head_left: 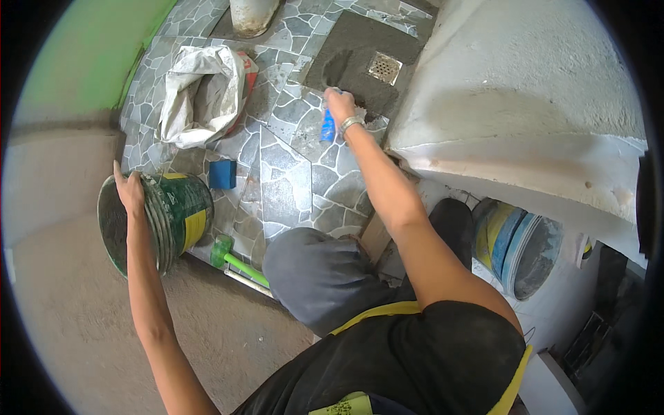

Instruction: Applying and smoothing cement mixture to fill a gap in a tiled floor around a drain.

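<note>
At the left, my left hand (130, 190) is on the rim of a tilted green bucket (194, 214), one finger stretched out past it. The bucket has a yellow patch and a grey-smeared inside. My right hand (339, 107) is closed round a blue-handled tool (327, 128); its working end is hidden or blurred. That hand is over the edge between grey stone-pattern tiles (287, 173) and a patch of wet grey mortar (363, 38). A square metal floor drain (384, 68) sits in the mortar, just beyond my right hand.
An open white sack (183, 104) of grey powder stands on the tiles. Nearer lie a blue block (223, 174) and a green mallet (238, 263). A white pedestal (252, 15) rises at the back. Right are a plastered ledge (512, 131) and blue-yellow buckets (512, 242).
</note>
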Demonstrator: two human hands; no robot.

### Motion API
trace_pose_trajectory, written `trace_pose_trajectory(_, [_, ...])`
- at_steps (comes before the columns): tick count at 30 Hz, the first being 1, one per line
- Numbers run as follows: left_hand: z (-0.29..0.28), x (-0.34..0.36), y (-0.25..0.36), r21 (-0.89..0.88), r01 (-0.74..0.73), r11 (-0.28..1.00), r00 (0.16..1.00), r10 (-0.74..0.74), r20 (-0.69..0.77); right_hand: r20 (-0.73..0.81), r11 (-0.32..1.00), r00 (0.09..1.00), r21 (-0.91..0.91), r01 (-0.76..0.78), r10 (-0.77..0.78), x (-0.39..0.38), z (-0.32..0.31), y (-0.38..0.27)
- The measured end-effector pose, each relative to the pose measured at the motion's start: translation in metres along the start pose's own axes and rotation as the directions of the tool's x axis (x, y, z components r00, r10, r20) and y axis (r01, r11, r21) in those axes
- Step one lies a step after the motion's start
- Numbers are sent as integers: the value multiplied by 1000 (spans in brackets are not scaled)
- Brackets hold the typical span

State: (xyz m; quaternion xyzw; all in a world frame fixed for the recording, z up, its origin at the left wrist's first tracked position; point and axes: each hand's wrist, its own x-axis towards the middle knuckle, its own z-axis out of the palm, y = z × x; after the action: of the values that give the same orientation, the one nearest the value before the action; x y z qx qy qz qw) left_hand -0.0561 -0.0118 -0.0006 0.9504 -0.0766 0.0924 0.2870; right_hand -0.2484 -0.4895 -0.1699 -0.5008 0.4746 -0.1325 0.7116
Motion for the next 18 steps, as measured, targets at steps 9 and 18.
trace_pose_trajectory(9, [-1, 6, -13, 3, 20, 1000, 1000, -20, 24, 8, 988, 998, -143, -63, 64, -33, -8, 47])
trace_pose_trajectory(18, [-2, 3, -8, 4, 8, 1000, 1000, -8, 1, -37, 953, 999, -302, -39, 29, -57, -57, 41])
